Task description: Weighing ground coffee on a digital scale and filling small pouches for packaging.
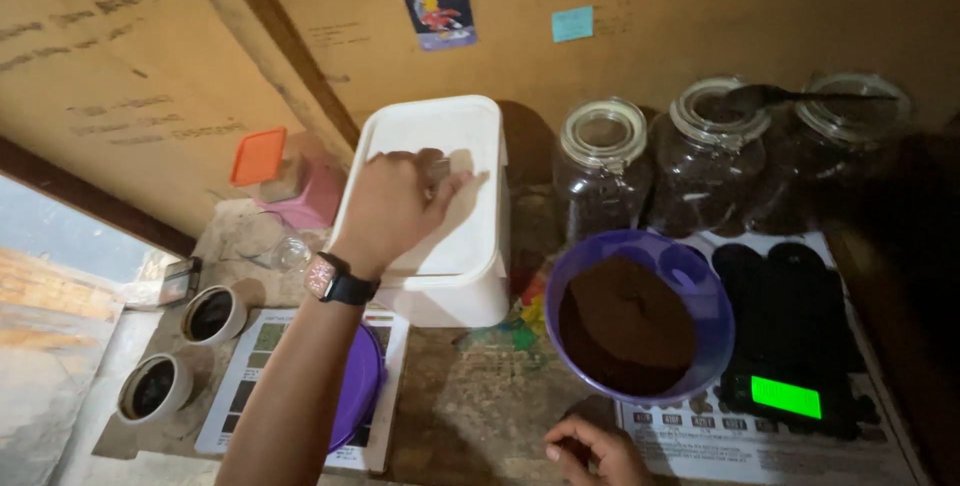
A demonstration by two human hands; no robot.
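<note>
White plastic tub [440, 236] lay under the left hand [395, 204], fingers [440, 171] curled, pinching something small I couldn't identify; right hand [595, 451], fingers loosely curled and empty, rested on the desk [480, 406] below the purple bowl [690, 281].

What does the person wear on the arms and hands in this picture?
The left hand is bare, with no glove. On its wrist sits a watch with a pinkish rectangular case and a black strap. No sleeve shows on that forearm. The right hand is bare too, without rings or glove.

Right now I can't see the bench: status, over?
Left hand on white lidded tub, fingers curled. Right hand resting at counter edge, empty. Purple bowl of coffee grounds beside tub, clear.
</note>
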